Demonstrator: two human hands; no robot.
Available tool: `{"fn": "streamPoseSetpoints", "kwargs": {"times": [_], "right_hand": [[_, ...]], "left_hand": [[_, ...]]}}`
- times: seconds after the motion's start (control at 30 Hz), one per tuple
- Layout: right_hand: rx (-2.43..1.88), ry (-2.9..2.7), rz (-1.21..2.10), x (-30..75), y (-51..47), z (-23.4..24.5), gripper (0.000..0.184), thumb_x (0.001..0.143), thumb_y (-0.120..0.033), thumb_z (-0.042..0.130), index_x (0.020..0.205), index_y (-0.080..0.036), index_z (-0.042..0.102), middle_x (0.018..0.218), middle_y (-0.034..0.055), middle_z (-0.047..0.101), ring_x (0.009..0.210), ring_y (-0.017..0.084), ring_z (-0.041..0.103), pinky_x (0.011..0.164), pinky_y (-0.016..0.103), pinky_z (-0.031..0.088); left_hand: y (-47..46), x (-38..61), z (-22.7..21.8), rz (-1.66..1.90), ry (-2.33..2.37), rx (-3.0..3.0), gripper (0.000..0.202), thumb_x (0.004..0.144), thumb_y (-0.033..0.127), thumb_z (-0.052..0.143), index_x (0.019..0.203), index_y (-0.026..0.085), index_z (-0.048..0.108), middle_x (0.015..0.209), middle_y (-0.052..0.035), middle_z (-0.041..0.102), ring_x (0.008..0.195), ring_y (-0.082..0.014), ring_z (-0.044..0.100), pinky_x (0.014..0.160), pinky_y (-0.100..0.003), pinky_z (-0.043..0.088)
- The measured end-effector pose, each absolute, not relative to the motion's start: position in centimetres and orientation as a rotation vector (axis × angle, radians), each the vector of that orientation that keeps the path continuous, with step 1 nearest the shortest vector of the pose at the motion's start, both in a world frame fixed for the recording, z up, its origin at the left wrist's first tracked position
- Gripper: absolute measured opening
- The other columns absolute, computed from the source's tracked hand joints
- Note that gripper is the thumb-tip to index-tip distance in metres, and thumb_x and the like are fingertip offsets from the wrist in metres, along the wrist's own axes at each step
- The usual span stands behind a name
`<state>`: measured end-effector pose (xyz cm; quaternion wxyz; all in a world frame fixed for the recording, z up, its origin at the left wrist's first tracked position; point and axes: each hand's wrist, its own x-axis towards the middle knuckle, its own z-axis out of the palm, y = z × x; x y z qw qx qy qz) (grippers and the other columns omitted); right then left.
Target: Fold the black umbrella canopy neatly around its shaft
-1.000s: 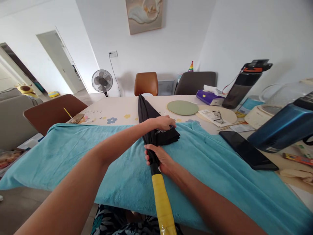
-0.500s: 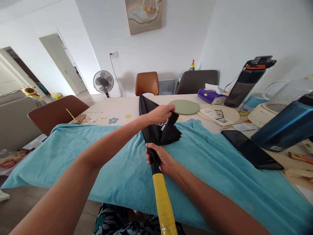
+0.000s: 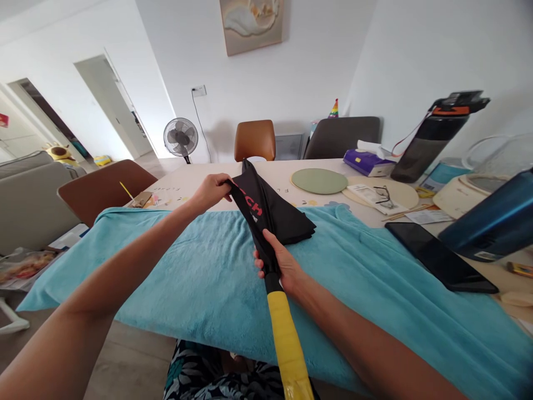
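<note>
A black folding-canopy umbrella lies pointing away from me over the table, its cloth partly gathered into loose pleats. Its handle is wrapped in yellow and reaches down toward my lap. My right hand is closed around the shaft and the bunched cloth just above the black collar. With its fingers pinched, my left hand holds the edge of one canopy panel out to the left, where red lettering shows. Under the umbrella a turquoise blanket covers the near part of the table.
On the right are a black phone, a blue bottle, a dark drink bottle, a purple tissue box and glasses. A green round mat lies behind the umbrella. Chairs and a fan stand beyond.
My left hand has moved from the umbrella's right side to its left, now pulling out a different panel with red letters. My right hand keeps its grip on the shaft.
</note>
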<state>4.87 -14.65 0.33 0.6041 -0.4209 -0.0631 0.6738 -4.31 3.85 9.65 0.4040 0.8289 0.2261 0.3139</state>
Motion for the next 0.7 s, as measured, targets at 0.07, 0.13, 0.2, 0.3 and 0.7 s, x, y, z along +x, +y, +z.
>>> {"fn": "streamPoseSetpoints", "kwargs": {"times": [0.07, 0.13, 0.2, 0.3, 0.7], "right_hand": [[-0.974, -0.134, 1.569, 4.9, -14.6, 0.4, 0.039, 0.071, -0.052, 0.057, 0.071, -0.015, 0.051, 0.057, -0.0024, 0.051, 0.039, 0.007, 0.046, 0.029, 0.02, 0.038], [-0.977, -0.124, 1.571, 4.9, -14.5, 0.4, 0.036, 0.071, -0.05, 0.058, 0.07, -0.014, 0.051, 0.056, -0.0024, 0.051, 0.038, 0.007, 0.045, 0.028, 0.02, 0.037], [-0.981, -0.109, 1.572, 5.0, -14.5, 0.4, 0.032, 0.073, -0.045, 0.059, 0.069, -0.014, 0.05, 0.056, -0.0023, 0.051, 0.038, 0.007, 0.045, 0.028, 0.019, 0.037], [-0.993, -0.093, 1.569, 5.1, -14.6, 0.5, 0.026, 0.073, -0.037, 0.06, 0.068, -0.013, 0.05, 0.055, -0.0025, 0.051, 0.038, 0.006, 0.044, 0.028, 0.019, 0.036], [-0.97, -0.115, 1.573, 6.0, -15.0, 1.9, 0.023, 0.074, -0.032, 0.058, 0.069, -0.015, 0.044, 0.052, -0.003, 0.045, 0.038, 0.006, 0.042, 0.03, 0.018, 0.037]], "left_hand": [[3.9, -4.9, 9.4, 0.792, 0.59, 2.026, 0.014, 0.065, 0.014, 0.047, 0.067, 0.013, 0.061, 0.064, -0.001, 0.061, 0.056, -0.0119, 0.058, 0.057, -0.026, 0.051], [3.7, -5.4, 9.3, 0.825, 0.587, 1.973, 0.011, 0.064, 0.014, 0.049, 0.065, 0.014, 0.06, 0.065, -0.0011, 0.062, 0.058, -0.0123, 0.059, 0.058, -0.027, 0.052], [3.5, -6.0, 9.3, 0.878, 0.58, 1.952, 0.01, 0.062, 0.012, 0.05, 0.064, 0.014, 0.059, 0.068, -0.0006, 0.062, 0.061, -0.0126, 0.06, 0.06, -0.026, 0.051], [3.7, -7.3, 8.5, 0.909, 0.61, 1.985, 0.011, 0.061, 0.011, 0.049, 0.064, 0.016, 0.058, 0.07, 0.0012, 0.061, 0.063, -0.0119, 0.059, 0.063, -0.025, 0.05], [4.3, -9.1, 2.4, 0.199, 0.562, 2.762, 0.024, 0.065, 0.009, 0.039, 0.068, 0.018, 0.061, 0.077, -0.0016, 0.059, 0.073, -0.0134, 0.054, 0.069, -0.024, 0.041]]}}
